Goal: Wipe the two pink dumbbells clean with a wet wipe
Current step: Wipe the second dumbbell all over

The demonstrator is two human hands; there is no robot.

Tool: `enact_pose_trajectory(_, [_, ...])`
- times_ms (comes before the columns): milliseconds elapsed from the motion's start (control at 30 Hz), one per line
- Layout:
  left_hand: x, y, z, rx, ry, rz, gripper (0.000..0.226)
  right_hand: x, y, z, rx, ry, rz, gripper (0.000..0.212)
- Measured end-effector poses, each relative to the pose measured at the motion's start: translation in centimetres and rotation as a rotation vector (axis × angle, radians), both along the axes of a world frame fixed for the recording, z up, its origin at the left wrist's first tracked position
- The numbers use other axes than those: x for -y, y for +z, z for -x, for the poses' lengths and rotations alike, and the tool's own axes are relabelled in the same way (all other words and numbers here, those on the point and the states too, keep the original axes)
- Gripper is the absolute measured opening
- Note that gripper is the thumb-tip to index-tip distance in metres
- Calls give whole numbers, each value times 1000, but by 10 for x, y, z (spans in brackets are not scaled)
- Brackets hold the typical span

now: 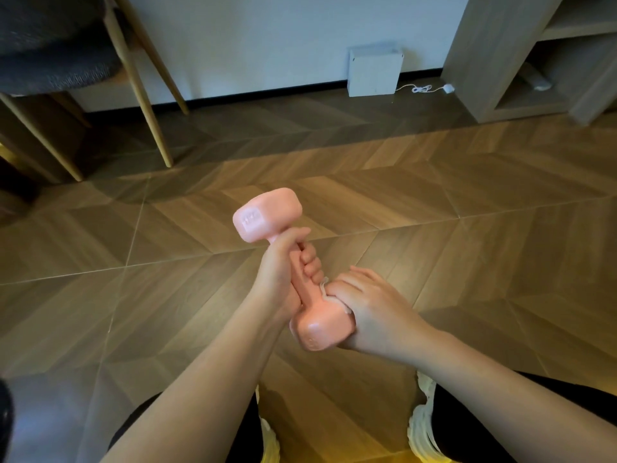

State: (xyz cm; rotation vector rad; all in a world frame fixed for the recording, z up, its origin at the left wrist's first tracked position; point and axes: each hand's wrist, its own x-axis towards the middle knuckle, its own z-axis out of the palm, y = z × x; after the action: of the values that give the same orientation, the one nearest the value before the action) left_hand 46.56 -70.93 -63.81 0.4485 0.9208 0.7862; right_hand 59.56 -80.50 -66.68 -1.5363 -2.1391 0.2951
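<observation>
A pink dumbbell (pixel 309 304) is being held in the air above a wooden floor (pixel 467 228), tilted so that one head (pixel 267 215) is pointing up and away and the other head (pixel 320 330) is lying low and near. Its handle is being gripped by the left hand (pixel 283 272), with the fingers curled fully round it and the thumb lying along the side toward the far head. The near head is being cupped from the right by the right hand (pixel 367 305), whose fingers are bent over its top. A white wet wipe (pixel 323 289) is being pressed between that palm and the dumbbell; only a crumpled edge is showing, just beside the left fingers. Only one dumbbell is being shown in this view.

Below the arms, dark-clad knees and white shoes (pixel 424 429) are being caught at the bottom edge. At the far left a chair (pixel 50 45) with a dark seat and pale wooden legs is standing. A white box (pixel 374 71) is leaning against the wall, with a white cable (pixel 420 89) lying beside it, near a shelf unit (pixel 500 61).
</observation>
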Motion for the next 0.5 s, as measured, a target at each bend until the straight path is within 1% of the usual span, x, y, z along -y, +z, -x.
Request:
enact_pose_trajectory(33, [0, 1, 1, 32, -15, -24, 32, -1, 1, 0, -23, 1, 5, 47])
enact_pose_trajectory(67, [-1, 0, 1, 5, -15, -54, 29, -2, 2, 0, -31, -9, 8, 46])
enact_pose_trajectory(133, [0, -3, 1, -139, 15, -116, 22, -3, 4, -1, -8, -47, 24, 45])
enact_pose_trajectory(200, [2, -8, 0, -208, 43, -99, 27, -2, 3, -3, 35, -73, 39, 46])
enact_pose_trajectory(300, [4, -9, -2, -158, 37, -32, 24, 2, 0, -3, 25, -41, 36, 45])
enact_pose_trajectory(400, [3, -3, 0, -25, -75, -50, 29, 2, -1, -1, -16, 4, 14, 42])
enact_pose_trajectory(433, [1, -2, 1, -30, -100, -74, 27, 0, 0, -1, -23, 1, 14, 40])
enact_pose_trajectory(500, [-2, -3, 2, -110, -117, -108, 24, -2, 2, -2, -19, -23, 29, 38])
